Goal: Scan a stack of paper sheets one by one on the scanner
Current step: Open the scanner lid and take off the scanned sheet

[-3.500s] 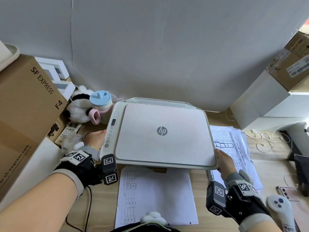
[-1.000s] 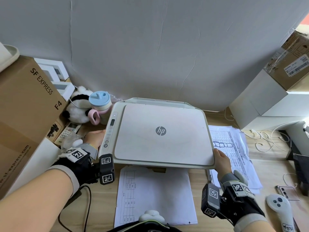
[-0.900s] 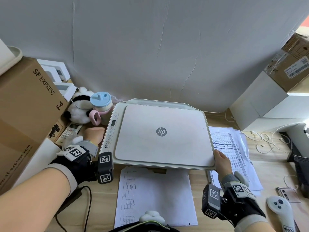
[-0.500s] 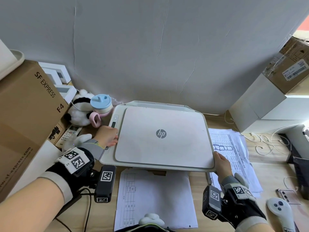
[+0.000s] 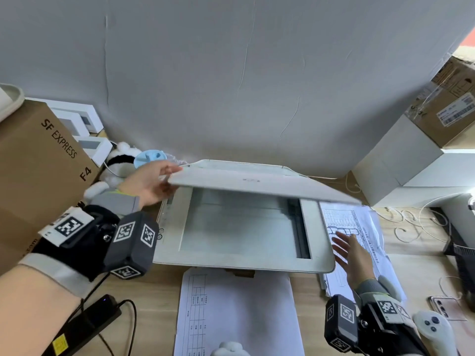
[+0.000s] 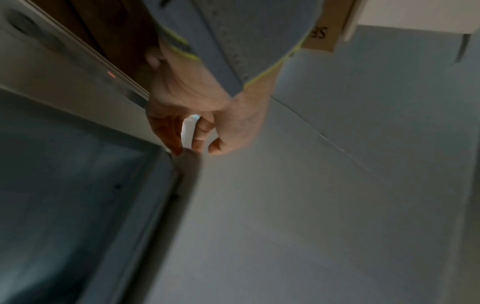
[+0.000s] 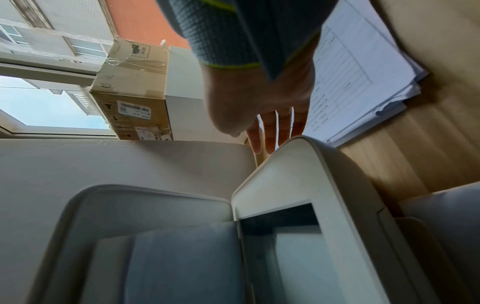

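The white scanner (image 5: 317, 255) sits mid-desk with its lid (image 5: 257, 179) raised at a low angle. My left hand (image 5: 154, 183) grips the lid's front-left corner (image 6: 189, 164), fingers curled under the edge. The glass (image 5: 239, 224) is exposed and looks bare. My right hand (image 5: 352, 253) hovers flat with fingers spread over the stack of printed sheets (image 5: 359, 219) right of the scanner. In the right wrist view its straight fingers (image 7: 270, 131) reach past the scanner's corner (image 7: 311, 164), beside the stack (image 7: 363, 61). One printed sheet (image 5: 236, 312) lies in front of the scanner.
A cardboard box (image 5: 38, 163) stands at the left, with a plush toy (image 5: 120, 160) and a blue-lidded cup (image 5: 149, 156) behind my left hand. A black power strip (image 5: 84, 327) lies front left. White boxes (image 5: 401, 160), cables, a phone (image 5: 447, 307) and a white controller (image 5: 434, 330) fill the right.
My left hand went from the control panel to the lid's corner and lifted the lid off the glass. My right hand left the scanner's front-right corner and now spreads over the stack.
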